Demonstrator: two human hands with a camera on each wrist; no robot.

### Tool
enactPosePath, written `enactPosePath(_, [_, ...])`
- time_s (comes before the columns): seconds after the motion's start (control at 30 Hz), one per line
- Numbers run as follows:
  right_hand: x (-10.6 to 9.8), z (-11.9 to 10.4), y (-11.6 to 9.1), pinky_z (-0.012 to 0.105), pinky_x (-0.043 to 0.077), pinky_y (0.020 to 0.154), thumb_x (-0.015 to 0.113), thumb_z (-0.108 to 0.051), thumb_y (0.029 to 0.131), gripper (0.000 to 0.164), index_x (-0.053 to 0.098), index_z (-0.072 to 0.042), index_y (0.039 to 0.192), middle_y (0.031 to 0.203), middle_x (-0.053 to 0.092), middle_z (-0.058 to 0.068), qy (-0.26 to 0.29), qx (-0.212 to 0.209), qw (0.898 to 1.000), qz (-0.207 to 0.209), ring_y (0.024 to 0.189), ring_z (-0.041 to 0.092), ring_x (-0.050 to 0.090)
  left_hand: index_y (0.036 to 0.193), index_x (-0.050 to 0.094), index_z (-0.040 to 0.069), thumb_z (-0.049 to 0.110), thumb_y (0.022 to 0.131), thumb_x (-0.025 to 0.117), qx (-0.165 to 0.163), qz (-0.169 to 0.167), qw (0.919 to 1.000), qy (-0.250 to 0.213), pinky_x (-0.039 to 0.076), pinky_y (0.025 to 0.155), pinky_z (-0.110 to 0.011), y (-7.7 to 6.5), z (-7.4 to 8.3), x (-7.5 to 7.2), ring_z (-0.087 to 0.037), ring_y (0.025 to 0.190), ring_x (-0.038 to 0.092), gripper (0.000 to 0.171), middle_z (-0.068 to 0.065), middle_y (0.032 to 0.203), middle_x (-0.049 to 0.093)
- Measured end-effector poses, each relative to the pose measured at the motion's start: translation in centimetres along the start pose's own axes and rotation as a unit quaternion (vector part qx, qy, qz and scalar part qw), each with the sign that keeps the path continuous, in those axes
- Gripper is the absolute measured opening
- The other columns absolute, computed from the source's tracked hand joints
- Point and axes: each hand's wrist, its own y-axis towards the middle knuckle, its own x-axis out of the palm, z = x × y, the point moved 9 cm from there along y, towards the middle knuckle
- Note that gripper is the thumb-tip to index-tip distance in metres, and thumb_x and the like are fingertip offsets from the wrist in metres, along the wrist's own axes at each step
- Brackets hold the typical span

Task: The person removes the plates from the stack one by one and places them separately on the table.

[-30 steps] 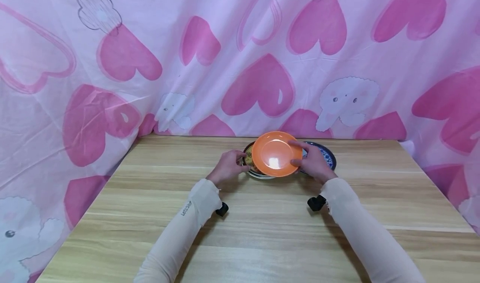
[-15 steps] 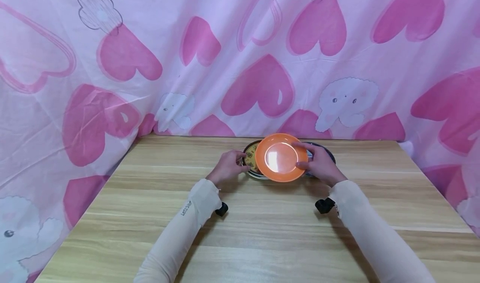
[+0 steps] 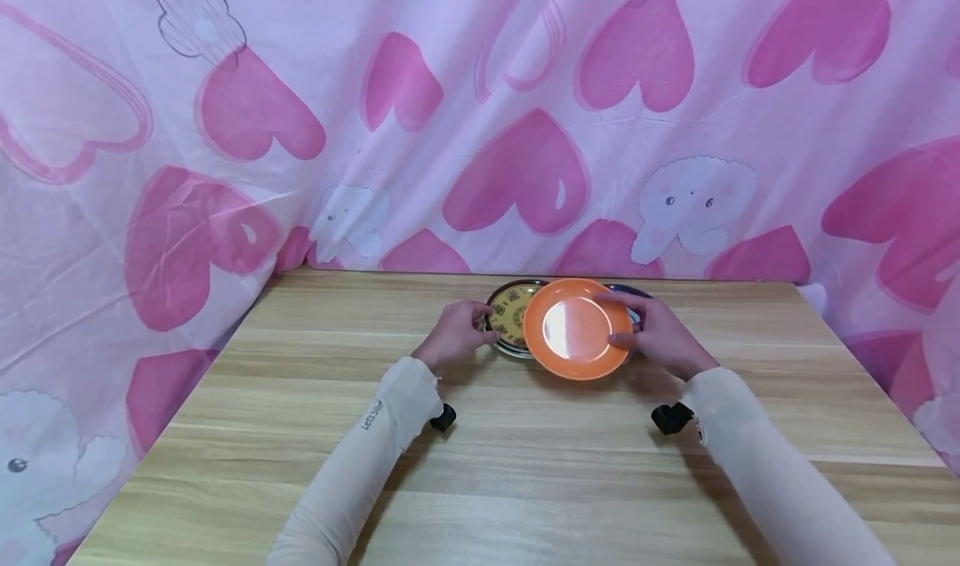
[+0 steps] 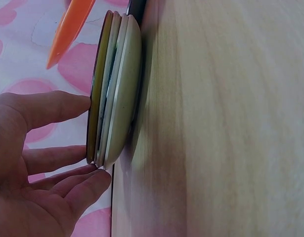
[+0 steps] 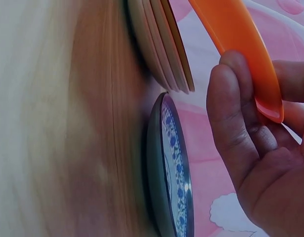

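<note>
In the head view, the right hand grips a round, glossy orange plate that partly hides a yellow patterned plate, whose rim the left hand holds. The left wrist view shows the yellow one topping a stack of pale plates on the wooden bench, the orange plate raised clear. The right wrist view bares a dark-rimmed, blue floral plate beside the stack.

On the left sleeve, at 7 o'clock in the head view, dark lettering starts "Lets S" and runs toward 1 o'clock; its end is unclear. Marks on the yellow plate, toward 5 o'clock from centre, cannot be read.
</note>
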Motion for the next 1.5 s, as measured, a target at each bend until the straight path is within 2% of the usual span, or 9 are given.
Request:
enactPosePath(0.2, [-0.5, 0.8, -0.7, 0.029, 0.061, 0.086, 0.072, -0.005, 0.088, 0.07, 0.048, -0.028, 0.15, 0.163, 0.028, 0.018, -0.016, 0.024, 1.0, -0.005, 0.124, 0.039, 0.049, 0.135, 0.061, 0.002, 0.02, 0.088, 0.077, 0.003, 0.006, 0.9999, 0.016, 0.051, 0.104, -0.042, 0.0, 0.1, -0.1, -0.027, 0.114, 0.06, 0.053, -0.015, 0.132, 0.064])
enactPosePath(0.27, [-0.7, 0.9, -0.9, 0.028, 0.061, 0.086, 0.072, -0.005, 0.088, 0.07, 0.048, -0.028, 0.15, 0.163, 0.028, 0.018, -0.018, 0.023, 1.0, -0.006, 0.125, 0.039, 0.047, 0.135, 0.06, 0.002, 0.02, 0.088, 0.077, 0.001, 0.006, 0.9999, 0.011, 0.05, 0.106, -0.043, 0.0, 0.1, -0.1, -0.028, 0.118, 0.059, 0.054, -0.016, 0.135, 0.062])
enactPosePath(0.43, [-1.1, 1.2, -1.6, 0.024, 0.06, 0.083, 0.073, -0.005, 0.086, 0.071, 0.048, -0.023, 0.15, 0.162, 0.028, 0.022, -0.021, 0.014, 1.0, -0.013, 0.125, 0.039, 0.043, 0.136, 0.06, 0.002, 0.02, 0.088, 0.077, -0.002, 0.008, 0.9999, 0.006, 0.05, 0.106, -0.043, 0.1, 0.0, -0.1, -0.029, 0.116, 0.06, 0.054, -0.016, 0.132, 0.063])
enactPosePath(0.6, [-1.4, 2.0, -2.3, 0.037, 0.057, 0.099, 0.073, -0.007, 0.087, 0.072, 0.045, -0.023, 0.152, 0.163, 0.026, 0.023, -0.036, 0.026, 0.999, -0.025, 0.139, 0.044, 0.036, 0.136, 0.06, 0.003, 0.02, 0.088, 0.077, -0.005, 0.005, 1.0, 0.005, 0.05, 0.107, -0.043, 0.1, 0.0, -0.1, -0.029, 0.117, 0.059, 0.053, -0.016, 0.133, 0.063])
enactPosePath(0.67, [-1.5, 2.3, -2.5, 0.033, 0.058, 0.097, 0.073, -0.008, 0.088, 0.072, 0.045, -0.023, 0.152, 0.163, 0.028, 0.023, -0.039, 0.028, 0.998, -0.028, 0.136, 0.043, 0.04, 0.136, 0.06, 0.003, 0.021, 0.088, 0.077, -0.007, 0.006, 0.9999, 0.005, 0.049, 0.108, -0.043, 0.1, 0.0, -0.1, -0.028, 0.119, 0.059, 0.053, -0.016, 0.135, 0.062])
enactPosePath(0.8, [-1.6, 2.7, -2.9, 0.022, 0.057, 0.083, 0.074, -0.007, 0.086, 0.071, 0.047, -0.02, 0.151, 0.16, 0.033, 0.023, -0.038, 0.03, 0.998, -0.03, 0.124, 0.038, 0.043, 0.136, 0.06, 0.003, 0.021, 0.088, 0.077, -0.01, 0.005, 0.9999, 0.001, 0.049, 0.109, -0.043, 0.0, 0.0, -0.1, -0.029, 0.12, 0.059, 0.053, -0.016, 0.136, 0.062])
enactPosePath(1.0, [-1.6, 3.5, -3.4, 0.024, 0.056, 0.077, 0.077, -0.01, 0.084, 0.072, 0.049, -0.02, 0.149, 0.157, 0.035, 0.023, -0.04, 0.04, 0.998, -0.042, 0.114, 0.034, 0.045, 0.136, 0.06, 0.003, 0.02, 0.088, 0.077, -0.015, 0.0, 0.9998, -0.012, 0.048, 0.109, -0.044, -0.1, -0.1, -0.1, -0.028, 0.121, 0.058, 0.054, -0.016, 0.136, 0.062])
enactPosePath(1.27, [-1.7, 4.3, -4.2, 0.025, 0.056, 0.09, 0.077, -0.012, 0.083, 0.069, 0.052, -0.02, 0.147, 0.159, 0.035, 0.022, -0.05, 0.028, 0.997, -0.056, 0.134, 0.043, 0.038, 0.137, 0.06, 0.003, 0.021, 0.088, 0.076, -0.008, -0.002, 1.0, 0.004, 0.049, 0.108, -0.043, 0.0, 0.1, -0.1, -0.028, 0.118, 0.059, 0.054, -0.016, 0.135, 0.062])
enactPosePath(1.5, [-2.0, 5.1, -5.0, 0.041, 0.055, 0.1, 0.078, -0.015, 0.084, 0.07, 0.051, -0.02, 0.148, 0.159, 0.035, 0.022, -0.055, 0.037, 0.996, -0.065, 0.136, 0.045, 0.036, 0.136, 0.06, 0.002, 0.02, 0.088, 0.077, -0.005, -0.004, 1.0, 0.005, 0.049, 0.109, -0.043, -0.1, 0.1, -0.1, -0.029, 0.12, 0.059, 0.054, -0.016, 0.137, 0.061])
